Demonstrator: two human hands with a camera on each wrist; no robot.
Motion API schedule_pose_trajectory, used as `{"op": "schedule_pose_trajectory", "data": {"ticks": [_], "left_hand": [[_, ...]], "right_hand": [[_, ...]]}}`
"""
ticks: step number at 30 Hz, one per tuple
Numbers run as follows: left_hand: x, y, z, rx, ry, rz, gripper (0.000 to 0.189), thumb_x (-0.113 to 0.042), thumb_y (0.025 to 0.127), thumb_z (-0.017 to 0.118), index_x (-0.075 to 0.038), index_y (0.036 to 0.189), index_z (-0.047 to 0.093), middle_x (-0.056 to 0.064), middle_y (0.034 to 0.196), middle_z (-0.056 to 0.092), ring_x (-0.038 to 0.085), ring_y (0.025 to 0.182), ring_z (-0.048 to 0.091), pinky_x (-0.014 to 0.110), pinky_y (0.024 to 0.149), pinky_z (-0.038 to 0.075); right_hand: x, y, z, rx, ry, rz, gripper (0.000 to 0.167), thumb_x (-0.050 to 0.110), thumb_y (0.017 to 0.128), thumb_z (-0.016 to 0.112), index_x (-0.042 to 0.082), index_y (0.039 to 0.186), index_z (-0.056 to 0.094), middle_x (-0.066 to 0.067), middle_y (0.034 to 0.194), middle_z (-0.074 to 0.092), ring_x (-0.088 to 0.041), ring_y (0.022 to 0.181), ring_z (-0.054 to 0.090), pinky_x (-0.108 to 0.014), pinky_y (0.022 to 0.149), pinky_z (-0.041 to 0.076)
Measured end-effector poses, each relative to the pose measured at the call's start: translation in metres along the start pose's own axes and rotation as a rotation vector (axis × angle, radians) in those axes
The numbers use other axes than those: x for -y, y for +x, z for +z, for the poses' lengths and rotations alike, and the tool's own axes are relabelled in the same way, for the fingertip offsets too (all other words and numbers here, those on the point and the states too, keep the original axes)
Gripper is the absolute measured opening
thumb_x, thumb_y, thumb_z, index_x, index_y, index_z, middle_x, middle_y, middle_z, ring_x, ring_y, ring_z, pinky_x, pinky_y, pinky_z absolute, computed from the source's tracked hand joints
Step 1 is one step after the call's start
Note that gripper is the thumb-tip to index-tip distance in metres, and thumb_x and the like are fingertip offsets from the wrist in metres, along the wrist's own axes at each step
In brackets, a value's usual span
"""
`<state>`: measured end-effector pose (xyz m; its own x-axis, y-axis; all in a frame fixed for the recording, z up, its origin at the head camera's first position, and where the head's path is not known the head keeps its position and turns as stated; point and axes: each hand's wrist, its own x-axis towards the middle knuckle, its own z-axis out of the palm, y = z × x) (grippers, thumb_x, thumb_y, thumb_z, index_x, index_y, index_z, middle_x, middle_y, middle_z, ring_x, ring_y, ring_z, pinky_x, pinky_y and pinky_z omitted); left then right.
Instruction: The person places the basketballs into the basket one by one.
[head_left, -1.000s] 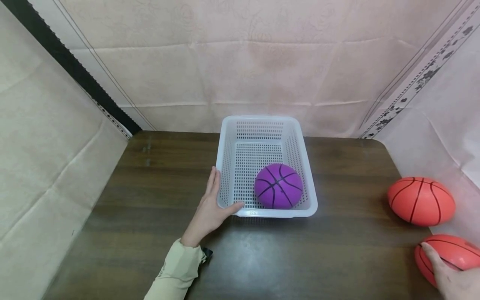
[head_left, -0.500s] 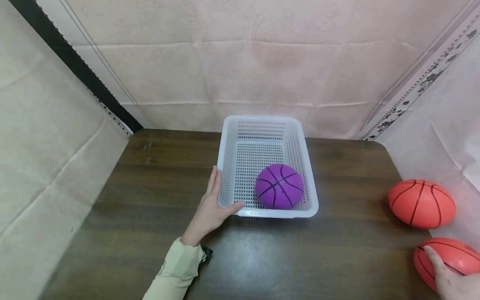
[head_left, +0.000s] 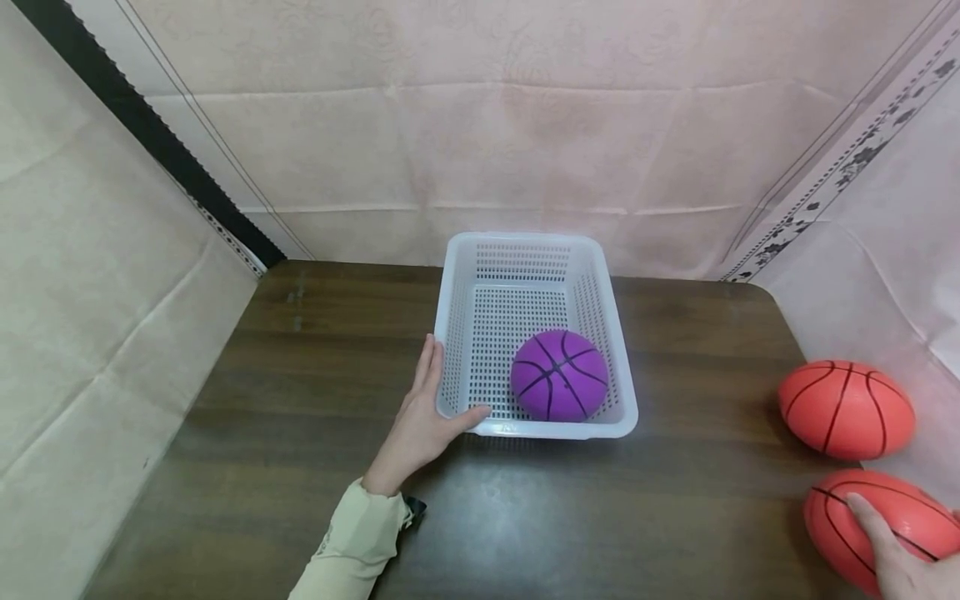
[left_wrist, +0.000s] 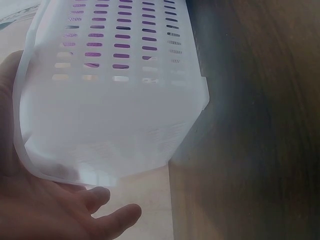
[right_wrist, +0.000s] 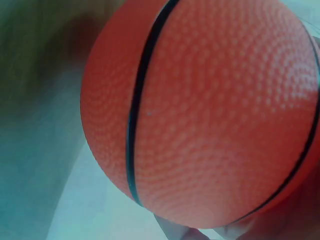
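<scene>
A white perforated plastic basket (head_left: 501, 304) stands at the middle of the table, a purple toy basketball (head_left: 558, 375) inside its near right part. My left hand (head_left: 420, 425) holds the basket's near left corner, thumb over the rim and fingers along the outer left wall. In the left wrist view, fingertips (left_wrist: 120, 220) show beyond the basket's corner. At lower right, my right hand (head_left: 911, 567) grips a red-orange toy basketball (head_left: 847, 533), thumb across its top. That ball fills most of the right wrist view, hiding most of the hand.
Another red-orange toy basketball (head_left: 847, 408) rests at the right side of the brown wooden table (head_left: 315, 433), just beyond the gripped one. Light cloth walls (head_left: 525, 150) enclose the table at the back, left and right.
My right hand has shifted slightly left with its red-orange basketball, and more of that ball shows. My left hand and the basket stay in place. The view has tilted slightly.
</scene>
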<state>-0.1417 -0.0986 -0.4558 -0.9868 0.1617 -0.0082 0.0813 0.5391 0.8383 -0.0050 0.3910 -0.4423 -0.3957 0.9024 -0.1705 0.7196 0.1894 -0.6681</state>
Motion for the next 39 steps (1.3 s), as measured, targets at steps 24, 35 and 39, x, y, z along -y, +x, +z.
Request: {"op": "schedule_pose_trajectory", "data": {"ticks": [24,35,39], "left_hand": [[-0.002,-0.002,-0.001,0.000,-0.005,-0.005,0.116,-0.062,0.076,0.073,-0.023,0.156,-0.001,-0.026,0.156,-0.016,0.025,0.145,0.016,0.057,0.109,0.027],[-0.003,-0.001,-0.001,-0.005,0.014,-0.010,0.116,-0.061,0.077,0.073,-0.023,0.156,-0.002,-0.024,0.157,-0.016,0.025,0.145,0.018,0.057,0.108,0.028],[-0.004,-0.001,0.000,-0.007,0.032,-0.017,0.116,-0.061,0.077,0.074,-0.024,0.156,-0.002,-0.025,0.157,-0.016,0.026,0.145,0.018,0.057,0.108,0.028]], "right_hand": [[0.062,-0.040,0.017,0.143,-0.007,-0.478,0.096,0.039,0.076,0.081,0.009,0.152,0.030,-0.027,0.144,0.033,-0.039,0.134,0.024,-0.059,0.098,0.030],[0.113,-0.051,0.034,0.248,0.045,-0.695,0.092,0.041,0.075,0.083,0.020,0.150,0.034,-0.017,0.146,0.029,-0.033,0.130,0.022,-0.062,0.091,0.028],[0.128,-0.051,0.040,0.282,0.049,-0.767,0.091,0.043,0.075,0.082,0.023,0.150,0.035,-0.017,0.147,0.028,-0.033,0.129,0.022,-0.061,0.088,0.030]]}}
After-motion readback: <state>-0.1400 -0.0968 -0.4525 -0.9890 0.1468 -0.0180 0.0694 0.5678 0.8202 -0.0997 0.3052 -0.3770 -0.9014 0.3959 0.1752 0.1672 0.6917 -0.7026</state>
